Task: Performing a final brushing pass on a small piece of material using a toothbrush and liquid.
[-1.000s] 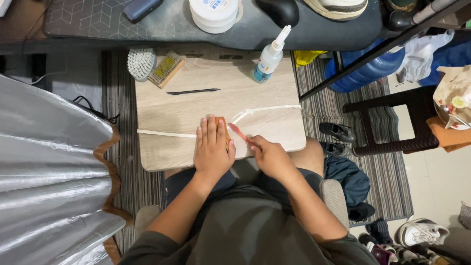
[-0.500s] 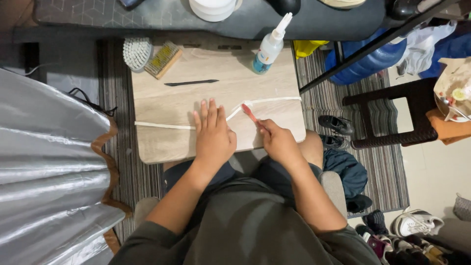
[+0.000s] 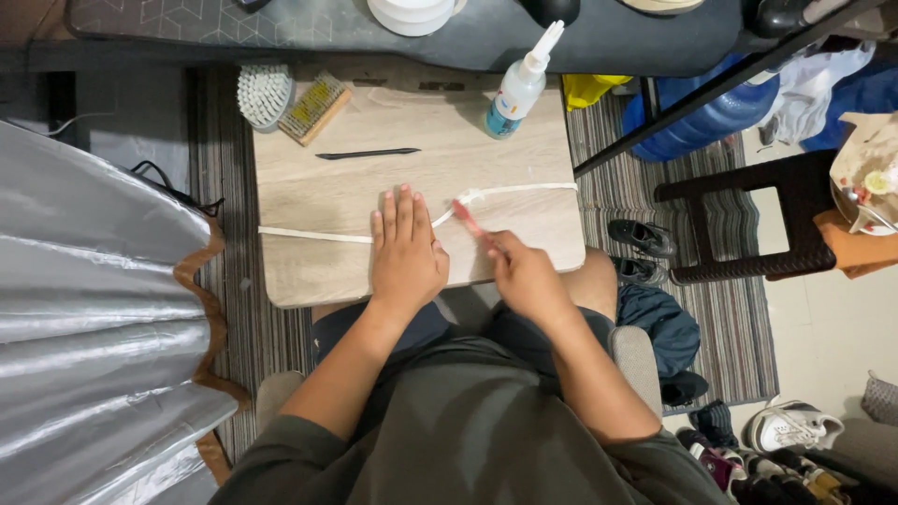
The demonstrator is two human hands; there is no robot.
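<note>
The left hand (image 3: 407,251) lies flat, fingers together and stretched out, pressing a long white strip (image 3: 313,234) down onto the small wooden table (image 3: 309,271); the strip runs out from under the palm to the hand's left and carries on past the fingertips toward the table's far right edge. The right hand (image 3: 524,276) is closed around a thin red tool (image 3: 468,220), its tip touching the strip just beside the left hand's fingers. The strip looks light, thin and limp, likely to slide or curl unless pinned, so a flat press near the working point seems the best hold. Beyond the fingertips lie a black pen-like tool (image 3: 367,153), two brushes (image 3: 292,98) and a spray bottle (image 3: 517,89), well apart from both hands. The table's near edge sits right under the wrists, leaving little spare room there.
</note>
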